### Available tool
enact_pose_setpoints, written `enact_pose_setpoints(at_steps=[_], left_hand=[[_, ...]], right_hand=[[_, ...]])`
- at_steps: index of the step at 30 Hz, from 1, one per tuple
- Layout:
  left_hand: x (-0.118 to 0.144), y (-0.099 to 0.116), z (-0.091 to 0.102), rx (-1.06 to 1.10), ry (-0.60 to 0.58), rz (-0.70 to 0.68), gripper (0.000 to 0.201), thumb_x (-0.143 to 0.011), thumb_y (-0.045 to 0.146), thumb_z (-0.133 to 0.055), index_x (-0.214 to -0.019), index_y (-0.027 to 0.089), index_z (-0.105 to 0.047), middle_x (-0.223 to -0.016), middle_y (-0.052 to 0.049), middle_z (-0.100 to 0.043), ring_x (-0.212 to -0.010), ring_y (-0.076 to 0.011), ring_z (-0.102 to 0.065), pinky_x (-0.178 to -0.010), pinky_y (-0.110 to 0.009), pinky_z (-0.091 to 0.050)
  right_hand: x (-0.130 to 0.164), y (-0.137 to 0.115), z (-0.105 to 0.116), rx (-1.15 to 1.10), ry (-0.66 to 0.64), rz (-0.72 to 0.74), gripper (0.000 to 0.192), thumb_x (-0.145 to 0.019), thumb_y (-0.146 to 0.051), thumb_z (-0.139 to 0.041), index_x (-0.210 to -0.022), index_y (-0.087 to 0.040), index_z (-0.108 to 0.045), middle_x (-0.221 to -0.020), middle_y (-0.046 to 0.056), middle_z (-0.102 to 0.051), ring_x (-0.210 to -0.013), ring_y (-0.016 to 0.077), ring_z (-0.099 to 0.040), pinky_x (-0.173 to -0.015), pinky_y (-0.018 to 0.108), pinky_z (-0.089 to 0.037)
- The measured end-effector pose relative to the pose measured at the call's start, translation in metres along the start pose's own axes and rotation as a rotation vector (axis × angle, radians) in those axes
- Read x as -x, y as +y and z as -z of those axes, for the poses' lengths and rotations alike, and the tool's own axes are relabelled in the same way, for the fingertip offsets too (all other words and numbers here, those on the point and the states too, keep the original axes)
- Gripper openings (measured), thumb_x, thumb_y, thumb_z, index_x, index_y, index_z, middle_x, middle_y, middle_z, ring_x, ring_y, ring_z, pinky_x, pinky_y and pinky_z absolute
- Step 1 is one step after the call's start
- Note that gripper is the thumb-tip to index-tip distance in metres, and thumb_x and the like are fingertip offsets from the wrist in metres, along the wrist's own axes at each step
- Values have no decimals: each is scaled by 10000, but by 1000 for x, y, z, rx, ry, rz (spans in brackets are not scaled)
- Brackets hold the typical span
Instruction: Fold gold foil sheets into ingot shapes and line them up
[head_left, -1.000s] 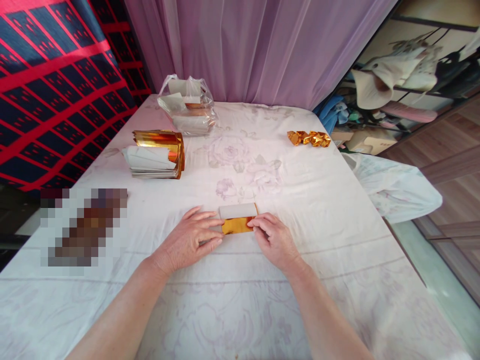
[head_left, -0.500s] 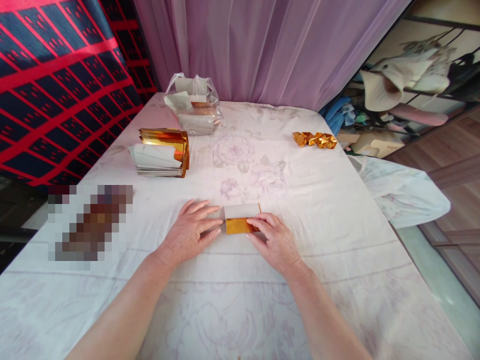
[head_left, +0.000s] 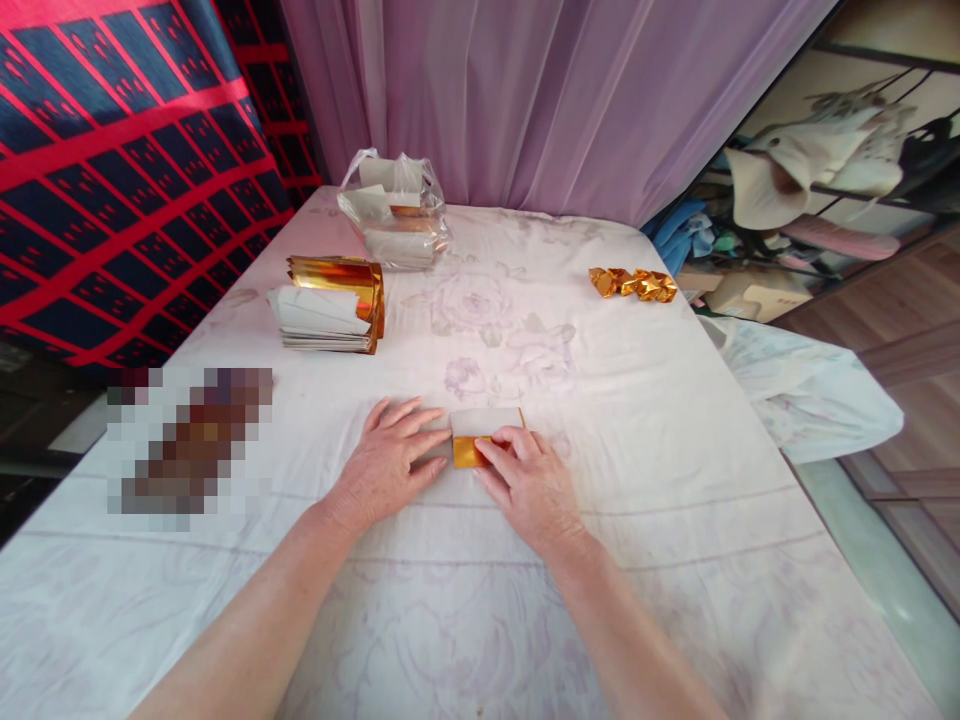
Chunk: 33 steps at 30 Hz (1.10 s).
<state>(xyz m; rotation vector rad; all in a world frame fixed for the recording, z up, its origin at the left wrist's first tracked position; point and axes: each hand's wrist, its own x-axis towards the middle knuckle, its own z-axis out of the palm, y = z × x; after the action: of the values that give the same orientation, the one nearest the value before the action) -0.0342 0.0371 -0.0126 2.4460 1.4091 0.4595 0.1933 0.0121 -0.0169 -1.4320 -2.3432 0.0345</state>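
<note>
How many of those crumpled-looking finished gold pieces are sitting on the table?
3, as far as I can tell: the folded gold pieces lie side by side in a short row at the table's far right edge, touching one another, so another could be hidden among them.

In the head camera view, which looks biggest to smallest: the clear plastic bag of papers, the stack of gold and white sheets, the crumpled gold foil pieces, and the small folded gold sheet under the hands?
1. Clear plastic bag of papers and stack of gold and white sheets: alike, and the bag lies farther off.
2. Crumpled gold foil pieces.
3. Small folded gold sheet, partly covered by the right hand.
</note>
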Motion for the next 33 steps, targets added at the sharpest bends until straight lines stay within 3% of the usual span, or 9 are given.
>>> enact_pose_setpoints(at_steps=[7, 10, 14, 17, 22, 28, 33], left_hand=[[-1, 1, 0, 30, 1, 15, 333, -899, 332, -596, -1217, 281, -682, -1375, -43, -626, -1353, -316, -474, -1154, -612, -267], [-2, 1, 0, 44, 30, 20, 365, -894, 293, -598, -1253, 266, -653, -1357, -52, -639, -1335, -304, -497, -1149, -599, -289], [-1, 6, -2, 66, 162, 9, 370, -890, 255, -599, -1258, 255, -639, -1386, -83, -611, -1320, -290, -516, -1131, -576, -329], [-1, 12, -3, 137, 216, -7, 257, -895, 292, -608, -1139, 270, -686, -1397, -80, -601, -1336, -288, -502, -1133, -578, -327], [-1, 19, 2, 345, 188, 19, 134, -886, 324, -616, -980, 259, -687, -1361, -66, -632, -1350, -279, -493, -1151, -590, -288], [0, 25, 5, 567, 176, 40, 109, -896, 333, -609, -931, 242, -658, -1222, -77, -713, -1288, -261, -560, -1150, -574, -283], [0, 27, 8, 695, 164, 35, 98, -873, 312, -637, -920, 230, -662, -1167, -85, -732, -1243, -248, -592, -1117, -506, -365]], right_hand=[[-4, 0, -7, 69, 86, 65, 127, -934, -230, -612, -1022, -216, -703, -966, 58, -709, -875, 218, -621, -736, 351, -467], [-4, 2, -9, 33, 148, 58, 155, -965, -207, -544, -954, -206, -698, -917, 62, -711, -837, 204, -624, -735, 346, -466], [-5, 0, -6, -145, 257, 10, 221, -988, -216, -474, -915, -199, -682, -887, 67, -702, -816, 189, -640, -759, 333, -496], [-5, -3, 0, -379, 309, -40, 212, -982, -204, -461, -888, -200, -652, -855, 55, -689, -810, 173, -655, -753, 307, -518], [-7, -9, 10, -593, 296, -99, 201, -972, -212, -461, -825, -208, -598, -793, 33, -670, -753, 155, -651, -687, 274, -518], [-7, -13, 13, -670, 249, -145, 219, -969, -228, -455, -794, -214, -586, -766, 30, -668, -725, 158, -645, -671, 280, -519], [-6, -12, 11, -653, 269, -150, 200, -963, -212, -473, -803, -214, -592, -774, 30, -669, -729, 157, -647, -675, 277, -523]])
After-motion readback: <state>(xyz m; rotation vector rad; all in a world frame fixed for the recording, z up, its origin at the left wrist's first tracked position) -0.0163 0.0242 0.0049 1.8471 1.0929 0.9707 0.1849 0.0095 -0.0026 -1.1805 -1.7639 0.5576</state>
